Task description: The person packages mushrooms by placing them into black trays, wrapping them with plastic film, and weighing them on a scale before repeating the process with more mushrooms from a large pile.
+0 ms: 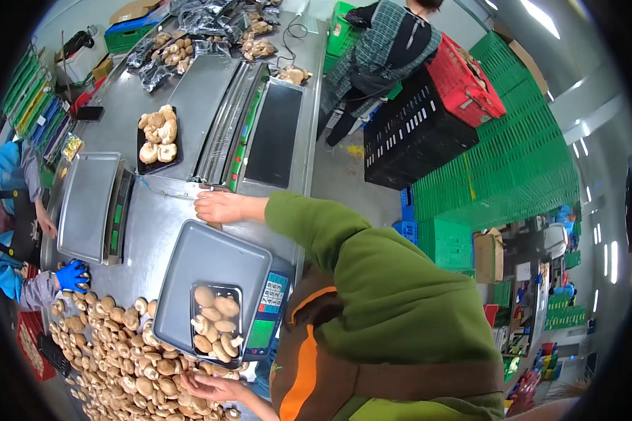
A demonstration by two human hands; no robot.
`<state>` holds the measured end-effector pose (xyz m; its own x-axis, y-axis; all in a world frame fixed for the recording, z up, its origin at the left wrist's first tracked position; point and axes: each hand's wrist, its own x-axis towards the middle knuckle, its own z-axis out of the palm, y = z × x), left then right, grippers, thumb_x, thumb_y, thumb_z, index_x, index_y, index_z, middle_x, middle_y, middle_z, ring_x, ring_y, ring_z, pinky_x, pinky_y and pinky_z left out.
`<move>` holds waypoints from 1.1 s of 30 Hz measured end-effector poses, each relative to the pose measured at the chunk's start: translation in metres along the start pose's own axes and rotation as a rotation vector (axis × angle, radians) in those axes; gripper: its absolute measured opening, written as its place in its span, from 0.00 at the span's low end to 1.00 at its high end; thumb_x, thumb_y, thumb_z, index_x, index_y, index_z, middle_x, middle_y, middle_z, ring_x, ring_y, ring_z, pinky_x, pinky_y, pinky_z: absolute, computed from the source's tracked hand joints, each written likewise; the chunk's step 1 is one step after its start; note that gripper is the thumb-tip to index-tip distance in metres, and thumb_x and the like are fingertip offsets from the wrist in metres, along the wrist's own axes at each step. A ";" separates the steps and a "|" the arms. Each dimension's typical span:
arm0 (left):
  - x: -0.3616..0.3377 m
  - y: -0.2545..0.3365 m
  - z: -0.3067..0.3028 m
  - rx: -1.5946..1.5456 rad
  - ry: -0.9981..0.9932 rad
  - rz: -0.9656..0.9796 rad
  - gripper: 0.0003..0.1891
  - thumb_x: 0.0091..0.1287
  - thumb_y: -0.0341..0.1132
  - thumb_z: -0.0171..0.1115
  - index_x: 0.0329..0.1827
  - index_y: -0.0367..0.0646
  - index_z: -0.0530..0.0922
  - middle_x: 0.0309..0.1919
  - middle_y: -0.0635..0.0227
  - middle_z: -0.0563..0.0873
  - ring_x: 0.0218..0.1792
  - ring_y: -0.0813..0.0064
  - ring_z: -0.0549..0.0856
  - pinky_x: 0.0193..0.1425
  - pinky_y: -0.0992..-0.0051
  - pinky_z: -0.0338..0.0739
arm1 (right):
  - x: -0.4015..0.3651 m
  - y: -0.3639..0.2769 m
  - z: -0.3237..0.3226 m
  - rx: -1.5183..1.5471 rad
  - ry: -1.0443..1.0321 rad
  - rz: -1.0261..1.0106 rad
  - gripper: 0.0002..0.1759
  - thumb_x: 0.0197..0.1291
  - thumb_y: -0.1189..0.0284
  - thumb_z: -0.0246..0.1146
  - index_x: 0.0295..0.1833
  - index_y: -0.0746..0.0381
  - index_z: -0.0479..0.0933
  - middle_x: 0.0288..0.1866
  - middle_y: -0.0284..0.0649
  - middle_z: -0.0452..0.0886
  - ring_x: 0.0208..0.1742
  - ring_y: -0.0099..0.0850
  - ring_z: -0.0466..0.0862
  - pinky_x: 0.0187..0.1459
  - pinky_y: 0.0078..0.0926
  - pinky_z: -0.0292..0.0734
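Observation:
A grey tray [179, 281] lies on a scale [267, 309] with a keypad and a green display. Several mushrooms sit in a small black tray [241, 302] in its lower right part. My left hand [218, 208] rests at the steel table's surface above the grey tray, beside the wrapping machine's lower end; its fingers are bent and what they hold, if anything, is hidden. My right hand [214, 387] is palm up with fingers spread at the edge of the mushroom pile [130, 351], just below the small tray.
A filled black tray [159, 140] stands left of the wrapping machine [228, 126]. Across the table is a co-worker's blue-gloved hand [72, 276], near another scale tray [88, 203]. Another person [386, 42] stands beside red [463, 84] and black crates [418, 133].

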<state>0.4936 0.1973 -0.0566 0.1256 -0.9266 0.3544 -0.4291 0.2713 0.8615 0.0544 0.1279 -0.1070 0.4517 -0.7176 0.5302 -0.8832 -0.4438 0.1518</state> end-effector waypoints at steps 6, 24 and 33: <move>0.010 -0.005 -0.009 0.105 0.015 0.041 0.16 0.76 0.33 0.47 0.59 0.29 0.72 0.58 0.54 0.77 0.58 0.64 0.76 0.65 0.68 0.69 | 0.000 0.030 0.000 -0.172 -0.514 0.114 0.04 0.46 0.72 0.56 0.28 0.60 0.75 0.35 0.40 0.78 0.45 0.38 0.78 0.56 0.37 0.71; -0.034 -0.052 -0.019 -0.324 -0.051 -0.738 0.26 0.77 0.47 0.44 0.61 0.31 0.71 0.54 0.53 0.81 0.54 0.65 0.82 0.59 0.69 0.75 | -0.064 -0.016 -0.034 1.642 -0.472 1.671 0.34 0.65 0.43 0.53 0.62 0.61 0.72 0.53 0.41 0.81 0.53 0.37 0.81 0.55 0.35 0.75; -0.071 -0.064 -0.007 -0.390 -0.259 -1.018 0.30 0.75 0.55 0.42 0.65 0.36 0.71 0.56 0.63 0.80 0.55 0.70 0.79 0.60 0.71 0.72 | -0.023 -0.086 -0.048 1.753 -0.311 1.503 0.39 0.68 0.42 0.48 0.70 0.63 0.63 0.65 0.45 0.72 0.63 0.35 0.74 0.64 0.36 0.70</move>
<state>0.5182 0.2477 -0.1351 0.0489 -0.7767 -0.6279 0.0834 -0.6233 0.7775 0.1140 0.2082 -0.0927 -0.0270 -0.8159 -0.5776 0.3443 0.5348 -0.7717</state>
